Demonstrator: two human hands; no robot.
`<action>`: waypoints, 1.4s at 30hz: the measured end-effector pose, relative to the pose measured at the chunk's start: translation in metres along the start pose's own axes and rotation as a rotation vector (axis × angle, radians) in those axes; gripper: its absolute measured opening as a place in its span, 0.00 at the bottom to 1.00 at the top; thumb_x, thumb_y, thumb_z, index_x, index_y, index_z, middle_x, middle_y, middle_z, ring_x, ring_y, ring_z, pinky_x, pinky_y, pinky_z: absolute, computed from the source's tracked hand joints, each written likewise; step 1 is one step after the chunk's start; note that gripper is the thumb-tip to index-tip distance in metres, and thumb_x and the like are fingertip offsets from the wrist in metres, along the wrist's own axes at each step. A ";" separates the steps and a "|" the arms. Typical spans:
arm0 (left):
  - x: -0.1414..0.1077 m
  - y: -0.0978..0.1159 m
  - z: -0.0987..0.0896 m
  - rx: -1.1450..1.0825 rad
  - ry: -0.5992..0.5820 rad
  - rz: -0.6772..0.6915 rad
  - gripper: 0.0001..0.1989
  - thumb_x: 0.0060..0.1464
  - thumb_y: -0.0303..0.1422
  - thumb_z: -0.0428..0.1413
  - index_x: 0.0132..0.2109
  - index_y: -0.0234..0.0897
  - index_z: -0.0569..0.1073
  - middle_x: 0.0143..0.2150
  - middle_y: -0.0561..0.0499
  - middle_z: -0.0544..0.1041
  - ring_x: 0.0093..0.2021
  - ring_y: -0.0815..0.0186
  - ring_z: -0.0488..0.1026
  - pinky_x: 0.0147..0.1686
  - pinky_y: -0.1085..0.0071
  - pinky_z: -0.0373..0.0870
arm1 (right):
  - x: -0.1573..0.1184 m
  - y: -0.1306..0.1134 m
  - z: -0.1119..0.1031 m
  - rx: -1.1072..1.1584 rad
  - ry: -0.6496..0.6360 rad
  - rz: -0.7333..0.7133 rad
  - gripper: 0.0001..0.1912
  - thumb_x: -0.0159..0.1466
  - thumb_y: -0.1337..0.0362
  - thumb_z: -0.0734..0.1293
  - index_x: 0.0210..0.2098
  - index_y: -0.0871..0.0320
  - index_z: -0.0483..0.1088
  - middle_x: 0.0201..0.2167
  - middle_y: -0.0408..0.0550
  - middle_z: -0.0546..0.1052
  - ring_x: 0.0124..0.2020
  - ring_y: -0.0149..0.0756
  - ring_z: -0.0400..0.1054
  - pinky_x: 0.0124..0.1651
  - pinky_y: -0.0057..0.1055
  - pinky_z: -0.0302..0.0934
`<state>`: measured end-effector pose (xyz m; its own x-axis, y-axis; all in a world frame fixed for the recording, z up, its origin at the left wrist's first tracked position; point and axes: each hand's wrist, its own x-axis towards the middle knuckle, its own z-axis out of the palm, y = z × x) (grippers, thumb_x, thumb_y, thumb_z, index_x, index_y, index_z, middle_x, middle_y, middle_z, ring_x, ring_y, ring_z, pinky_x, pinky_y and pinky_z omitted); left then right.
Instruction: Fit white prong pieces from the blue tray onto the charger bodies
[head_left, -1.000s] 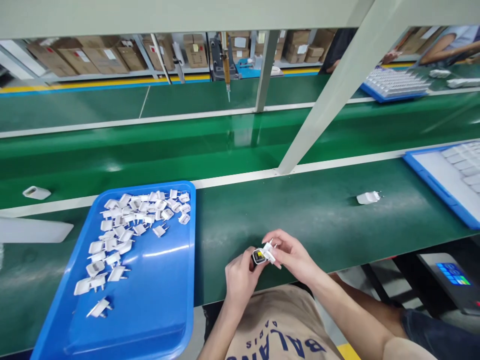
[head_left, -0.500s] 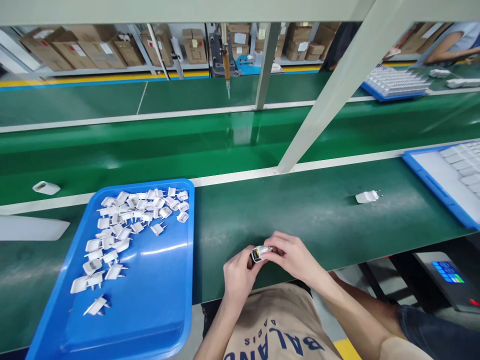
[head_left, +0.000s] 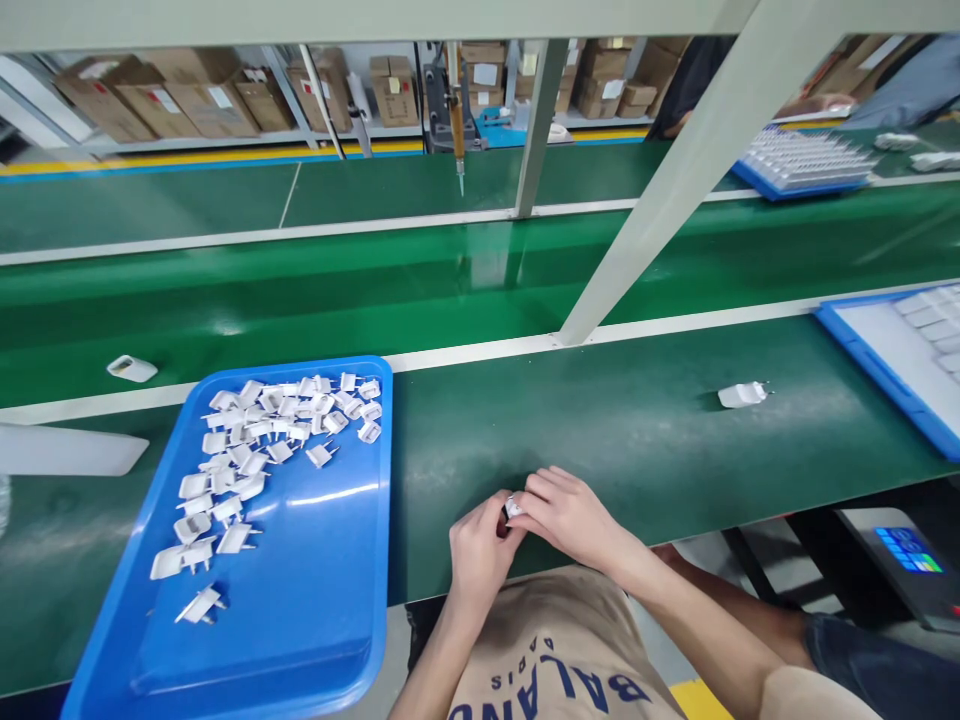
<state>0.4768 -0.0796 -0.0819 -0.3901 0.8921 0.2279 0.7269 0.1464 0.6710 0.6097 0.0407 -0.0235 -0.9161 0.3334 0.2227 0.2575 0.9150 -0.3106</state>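
My left hand (head_left: pixel 478 548) is closed around a small white charger housing (head_left: pixel 513 507) at the front edge of the bench. My right hand (head_left: pixel 576 518) meets it from the other side, its fingers closed over the charger's right end and hiding most of it. What the right fingers grip under there is hidden; a plug cap showed there earlier. To the left, a blue tray (head_left: pixel 315 620) bears several loose white plug caps (head_left: pixel 238 538) with two pins each. An assembled-looking white charger (head_left: pixel 742 394) lies on the bench to the right.
A white housing (head_left: pixel 132 369) rides on the green belt (head_left: pixel 337 290) beyond the bench. A slanted metal post (head_left: pixel 660 190) rises from the bench's far edge. Another blue tray (head_left: pixel 885 375) with white pieces stands at the right. A device with a lit screen (head_left: pixel 909 550) sits lower right.
My right fingers have moved left over the charger, covering its open end and the yellow part inside. The housing on the belt has shifted right. The view has swung slightly left.
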 end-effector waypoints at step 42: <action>0.003 -0.003 0.003 -0.016 -0.037 -0.032 0.07 0.62 0.34 0.57 0.44 0.40 0.78 0.27 0.54 0.79 0.24 0.67 0.76 0.27 0.75 0.69 | 0.003 0.023 0.022 -0.078 -0.035 -0.230 0.17 0.78 0.62 0.60 0.32 0.55 0.70 0.27 0.41 0.68 0.30 0.35 0.54 0.36 0.33 0.52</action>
<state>0.4751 -0.0765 -0.0852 -0.3913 0.9025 0.1802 0.7051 0.1681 0.6889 0.6060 0.0574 -0.0503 -0.9631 0.1077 0.2467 0.0630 0.9812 -0.1825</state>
